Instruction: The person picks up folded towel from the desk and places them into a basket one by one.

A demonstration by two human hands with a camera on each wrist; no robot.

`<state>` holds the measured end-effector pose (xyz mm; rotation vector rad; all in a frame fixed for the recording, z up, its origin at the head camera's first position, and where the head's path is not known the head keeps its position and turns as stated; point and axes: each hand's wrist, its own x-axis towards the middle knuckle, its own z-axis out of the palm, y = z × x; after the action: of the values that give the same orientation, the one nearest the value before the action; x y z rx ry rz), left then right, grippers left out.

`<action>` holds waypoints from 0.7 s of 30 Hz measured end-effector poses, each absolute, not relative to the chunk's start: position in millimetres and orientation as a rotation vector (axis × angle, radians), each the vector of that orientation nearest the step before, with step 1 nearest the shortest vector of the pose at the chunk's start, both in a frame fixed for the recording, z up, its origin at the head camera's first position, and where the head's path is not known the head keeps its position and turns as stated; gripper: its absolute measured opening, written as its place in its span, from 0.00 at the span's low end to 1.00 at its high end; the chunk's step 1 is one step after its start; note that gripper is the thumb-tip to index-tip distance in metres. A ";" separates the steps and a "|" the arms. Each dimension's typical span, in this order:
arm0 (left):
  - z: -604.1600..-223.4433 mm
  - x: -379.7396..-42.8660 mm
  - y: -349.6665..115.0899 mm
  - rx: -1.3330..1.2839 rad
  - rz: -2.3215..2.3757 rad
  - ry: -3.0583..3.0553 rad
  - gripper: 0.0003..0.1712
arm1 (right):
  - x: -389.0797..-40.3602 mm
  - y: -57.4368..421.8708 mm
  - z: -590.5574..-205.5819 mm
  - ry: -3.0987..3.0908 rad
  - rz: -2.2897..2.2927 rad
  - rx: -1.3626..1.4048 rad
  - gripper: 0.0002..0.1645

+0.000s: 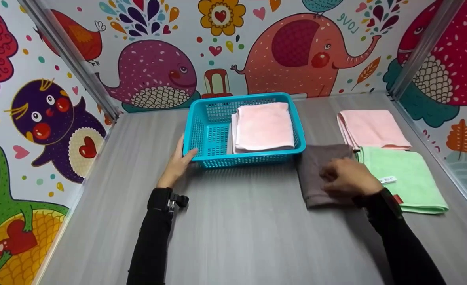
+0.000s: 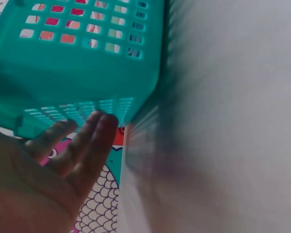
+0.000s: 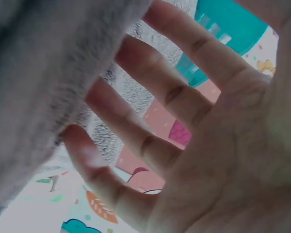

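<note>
The gray towel (image 1: pixel 312 190) lies folded flat on the counter (image 1: pixel 233 229), right of centre in the head view, with the right hand (image 1: pixel 348 176) over it. In the right wrist view that hand's fingers are bent and spread apart, their tips against the plush cloth at the upper left and partly hidden by it; I cannot tell whether the thumb closes on it.

At centre left, the left hand (image 1: pixel 176 164) grips the blue basket (image 1: pixel 241 160) by its near left corner, thumb over the rim and fingers along the outer wall. A folded pink towel (image 1: pixel 264 126) sits on top of the stack in the basket's right half. On the right of the frame, a green towel (image 1: pixel 415 186) lies just beside the gray one, and another pink towel (image 1: pixel 372 128) lies above it.

The gray towel should be light, soft and limp, hard to damage, with a pile that probably grips well. The likely trouble is layers slipping open if only the top one is caught, so a hold through every layer, at a folded edge, seems best. The basket looks light and fairly stiff; its rim makes a sound hold.
</note>
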<state>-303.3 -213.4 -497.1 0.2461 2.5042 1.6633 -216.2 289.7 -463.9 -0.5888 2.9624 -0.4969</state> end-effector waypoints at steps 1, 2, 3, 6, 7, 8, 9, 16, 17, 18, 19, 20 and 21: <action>-497.1 -303.9 -213.7 0.242 1.662 2.501 0.46 | -211.4 288.7 -463.6 2.960 -0.496 -0.605 0.11; -497.1 -304.0 -213.7 0.240 1.663 2.500 0.46 | -206.9 287.8 -463.2 2.953 -0.491 -0.620 0.12; -497.8 -303.5 -214.0 0.245 1.669 2.502 0.46 | -203.4 286.9 -462.5 2.941 -0.490 -0.633 0.12; -499.2 -303.1 -215.7 0.238 1.661 2.517 0.46 | -199.5 288.3 -459.8 2.893 -0.523 -0.667 0.10; -501.8 -303.3 -216.3 0.243 1.667 2.525 0.46 | -200.4 290.5 -458.7 2.878 -0.547 -0.655 0.10; -502.5 -302.5 -216.2 0.248 1.672 2.534 0.45 | -201.9 293.6 -457.5 2.874 -0.571 -0.638 0.10; -502.8 -301.9 -216.1 0.250 1.672 2.540 0.45 | -203.4 297.4 -456.5 2.888 -0.590 -0.608 0.12; -501.4 -301.4 -213.4 0.279 1.694 2.534 0.45 | -205.8 322.8 -463.5 3.036 -0.536 -0.326 0.38; -500.5 -301.5 -213.1 0.282 1.699 2.534 0.45 | -206.5 324.3 -465.4 3.019 -0.538 -0.315 0.42; -499.9 -301.6 -212.8 0.284 1.702 2.534 0.46 | -207.8 325.5 -466.8 3.001 -0.541 -0.306 0.46; -499.4 -301.7 -212.8 0.289 1.704 2.532 0.46 | -208.9 326.3 -468.1 2.985 -0.543 -0.299 0.49; -499.2 -301.7 -212.7 0.290 1.704 2.530 0.46 | -209.8 327.0 -468.4 2.971 -0.541 -0.296 0.51; -499.2 -301.5 -212.7 0.289 1.704 2.527 0.46 | -210.5 327.5 -468.8 2.956 -0.543 -0.294 0.52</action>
<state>-301.5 -212.7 -499.2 0.2892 2.5268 1.7036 -210.5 327.5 -468.8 -0.2940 2.9562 -0.5429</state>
